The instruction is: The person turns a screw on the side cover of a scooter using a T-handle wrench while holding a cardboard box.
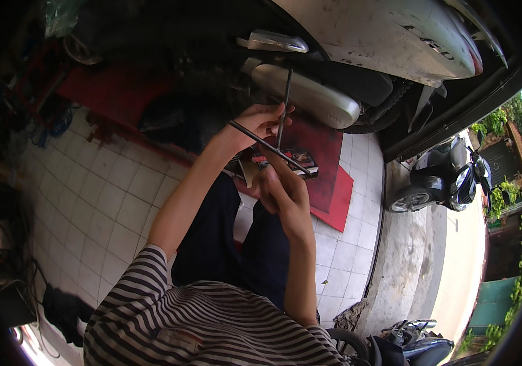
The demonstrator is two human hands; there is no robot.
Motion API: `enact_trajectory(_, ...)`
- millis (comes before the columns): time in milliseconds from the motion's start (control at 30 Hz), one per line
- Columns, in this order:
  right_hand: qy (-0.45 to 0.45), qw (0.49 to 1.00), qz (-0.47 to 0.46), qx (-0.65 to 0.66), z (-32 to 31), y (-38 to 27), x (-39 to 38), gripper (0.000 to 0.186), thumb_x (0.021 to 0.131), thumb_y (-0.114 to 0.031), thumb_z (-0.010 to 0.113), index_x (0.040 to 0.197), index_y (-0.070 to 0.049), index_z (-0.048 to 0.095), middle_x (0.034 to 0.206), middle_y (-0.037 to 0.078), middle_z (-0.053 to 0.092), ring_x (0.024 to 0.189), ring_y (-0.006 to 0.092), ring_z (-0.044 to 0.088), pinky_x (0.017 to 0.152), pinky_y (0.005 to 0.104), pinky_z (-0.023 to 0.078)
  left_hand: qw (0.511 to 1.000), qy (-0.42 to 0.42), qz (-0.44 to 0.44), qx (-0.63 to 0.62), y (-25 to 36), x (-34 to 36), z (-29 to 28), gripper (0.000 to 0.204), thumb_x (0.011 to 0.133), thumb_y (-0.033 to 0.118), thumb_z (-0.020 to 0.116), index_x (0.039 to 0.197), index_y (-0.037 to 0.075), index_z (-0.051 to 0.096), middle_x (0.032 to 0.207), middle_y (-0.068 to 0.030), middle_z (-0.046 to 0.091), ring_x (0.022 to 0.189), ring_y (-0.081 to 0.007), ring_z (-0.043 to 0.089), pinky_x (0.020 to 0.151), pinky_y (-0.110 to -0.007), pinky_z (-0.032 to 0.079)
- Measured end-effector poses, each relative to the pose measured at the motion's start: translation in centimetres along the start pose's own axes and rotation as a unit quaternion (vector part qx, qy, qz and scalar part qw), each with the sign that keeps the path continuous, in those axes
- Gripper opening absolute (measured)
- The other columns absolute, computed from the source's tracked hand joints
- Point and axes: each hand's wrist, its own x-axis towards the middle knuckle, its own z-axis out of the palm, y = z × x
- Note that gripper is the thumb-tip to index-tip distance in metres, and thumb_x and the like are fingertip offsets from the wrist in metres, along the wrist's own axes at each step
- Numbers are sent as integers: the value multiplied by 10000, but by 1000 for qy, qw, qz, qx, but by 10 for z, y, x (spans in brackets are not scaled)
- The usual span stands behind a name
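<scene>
A dark metal T-handle wrench [285, 97] is held in front of me, its long shaft pointing up toward the scooter and its crossbar slanting down to the right. My left hand [260, 125] is closed around the shaft near the crossbar. Just below the crossbar is my right hand [282, 195], thumb and fingers curled together, its index finger reaching up to the joint of the wrench. What lies in its pinch is hidden. Beyond the wrench stands a silver scooter [389, 36] with a grey engine side cover [310, 94].
Under the scooter lies a red platform [328, 189], with a small printed box [302, 163] behind the crossbar. White floor tiles [117, 210] surround it. A doorway edge runs to the right; a parked scooter [438, 177] stands outside. Another motorbike [407, 344] is at the lower right.
</scene>
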Motion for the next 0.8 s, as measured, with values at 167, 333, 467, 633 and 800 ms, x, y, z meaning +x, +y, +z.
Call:
enact_trajectory(167, -38, 999, -15, -23, 11, 1, 6, 664, 1072, -210, 509, 1593, 16, 166, 787, 42, 619, 563, 46, 427, 511, 206, 355, 999, -15, 22, -18, -9, -8, -5, 363, 959, 365, 682, 1098, 30, 656, 865, -56, 681, 829, -176, 646, 812, -331, 511)
enact_trajectory(333, -5, 988, -71, -138, 21, -8, 10, 734, 1033, -120, 563, 1612, -35, 121, 741, 36, 638, 566, 62, 510, 548, 209, 415, 1000, -26, -3, 13, -14, -8, 0, 328, 977, 365, 660, 1085, 54, 664, 894, -59, 699, 873, -173, 665, 805, -325, 518)
enact_trajectory(467, 130, 952, -123, -249, 10, -1, 1, 765, 999, -59, 579, 1621, -70, 133, 697, 43, 658, 605, 90, 601, 597, 233, 474, 1000, -28, 13, 6, -13, -6, -5, 340, 998, 366, 625, 1082, 37, 646, 846, -66, 677, 860, -183, 665, 810, -312, 501)
enact_trajectory(633, 294, 874, -132, -365, -20, 35, -8, 693, 957, -46, 616, 1578, -71, 310, 657, 113, 648, 585, 216, 679, 611, 313, 519, 992, -54, 18, 113, 0, -7, 0, 350, 1013, 362, 610, 1076, 20, 643, 861, -88, 695, 854, -176, 676, 815, -309, 505)
enact_trajectory(800, 261, 808, -48, -526, -24, 62, -2, 420, 958, -202, 638, 1374, -164, 597, 602, 127, 638, 565, 323, 670, 549, 412, 525, 992, -28, 14, 124, 3, -6, -2, 377, 1000, 382, 625, 1080, 14, 640, 866, -90, 702, 856, -175, 681, 826, -307, 509)
